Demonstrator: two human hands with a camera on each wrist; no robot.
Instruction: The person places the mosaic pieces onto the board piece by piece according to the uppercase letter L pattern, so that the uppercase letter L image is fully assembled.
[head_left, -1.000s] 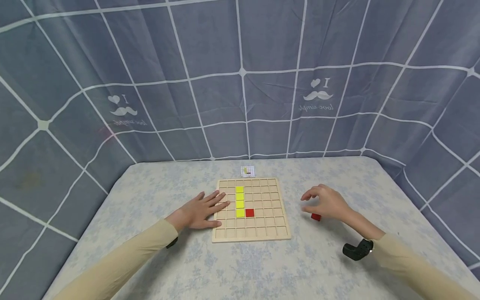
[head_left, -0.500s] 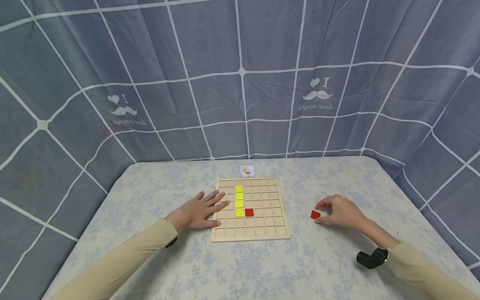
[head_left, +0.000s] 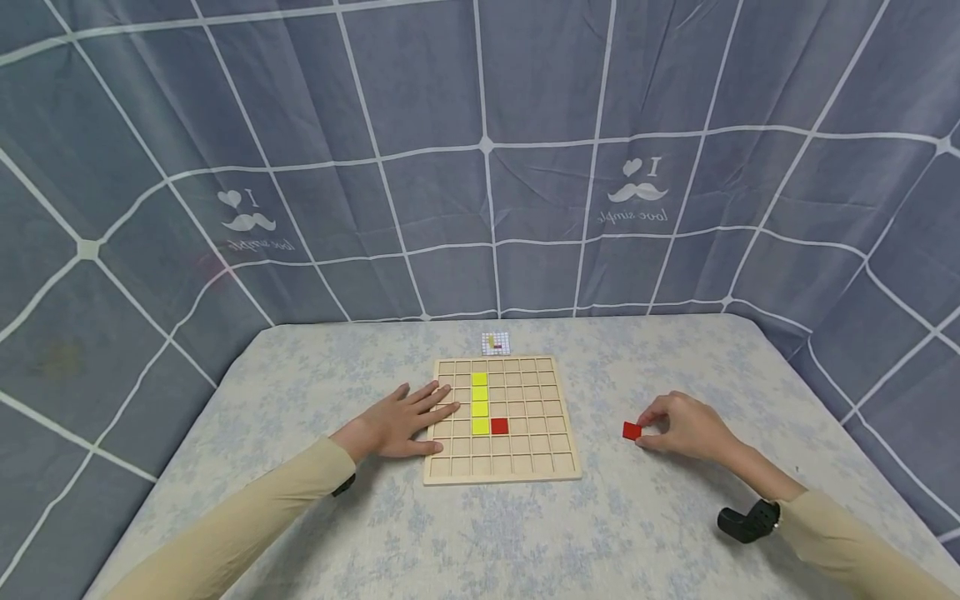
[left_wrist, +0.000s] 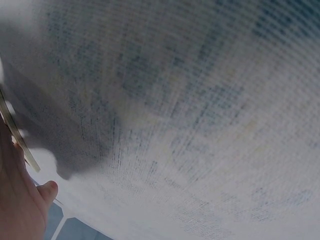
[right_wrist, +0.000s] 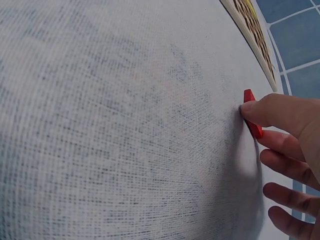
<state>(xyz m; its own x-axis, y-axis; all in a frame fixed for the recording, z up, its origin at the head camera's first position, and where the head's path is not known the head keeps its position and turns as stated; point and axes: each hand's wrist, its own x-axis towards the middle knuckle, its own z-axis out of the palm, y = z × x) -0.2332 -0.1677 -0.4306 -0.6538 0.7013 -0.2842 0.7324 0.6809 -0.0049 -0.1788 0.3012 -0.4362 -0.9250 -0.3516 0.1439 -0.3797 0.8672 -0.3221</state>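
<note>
My left hand (head_left: 401,422) lies flat with fingers spread over the left edge of the wooden grid board (head_left: 532,479). On the board, yellow square tiles (head_left: 480,408) stand in a column, and a red tile (head_left: 498,426) sits just right of the lowest one. To the right of the board, my right hand (head_left: 686,427) pinches a second red square tile (head_left: 632,431) between thumb and forefinger, close over the tablecloth. The right wrist view shows the thumb on one side of this red tile (right_wrist: 253,120), with the other fingers loosely bent below.
Behind the board lies a small printed card (head_left: 495,343) with a coloured grid pattern. A pale flowered cloth (head_left: 480,542) covers the table. Blue curtains (head_left: 540,208) with white lines hang behind it and at both sides.
My right hand has moved right and down to the loose red tile, and its thumb and forefinger have come together on it. The left hand has stayed on the board.
</note>
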